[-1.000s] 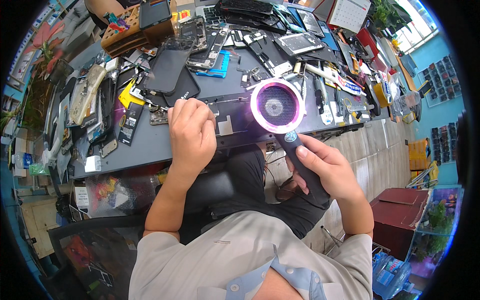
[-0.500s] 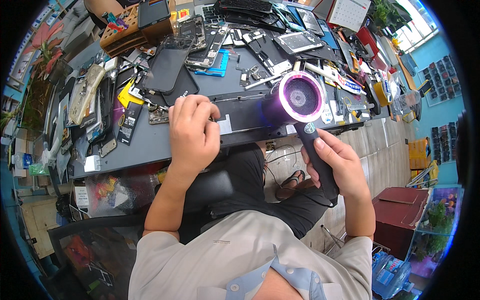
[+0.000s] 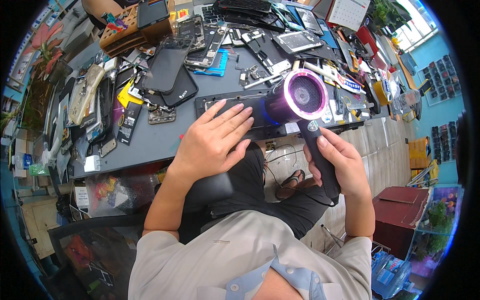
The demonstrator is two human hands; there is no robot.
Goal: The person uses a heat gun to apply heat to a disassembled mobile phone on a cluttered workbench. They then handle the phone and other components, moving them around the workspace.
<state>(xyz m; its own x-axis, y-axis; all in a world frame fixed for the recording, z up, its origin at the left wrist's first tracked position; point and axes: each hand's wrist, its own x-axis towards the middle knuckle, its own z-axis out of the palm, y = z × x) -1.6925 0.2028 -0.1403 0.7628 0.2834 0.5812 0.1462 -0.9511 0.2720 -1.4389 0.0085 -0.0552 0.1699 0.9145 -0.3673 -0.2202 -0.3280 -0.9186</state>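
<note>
My right hand grips the black handle of a hair dryer, whose round pink-rimmed grille faces up and whose barrel angles down over a dark flat piece at the desk's front edge. A blue glow shows beside the barrel. My left hand lies palm down, fingers spread and straight, over the same dark piece, just left of the dryer; whether it touches it fully, I cannot tell. Behind my left hand are a phone back and a small metal phone part.
The grey desk holds several phones, a blue tray, a wooden organiser, tubes and a calendar. Below are cables, a sandalled foot, a red box and a water bottle.
My left hand has uncurled and moved slightly right and down, now flat with fingers spread. The dryer and my right hand have shifted right; the dryer's head is higher in the picture.
</note>
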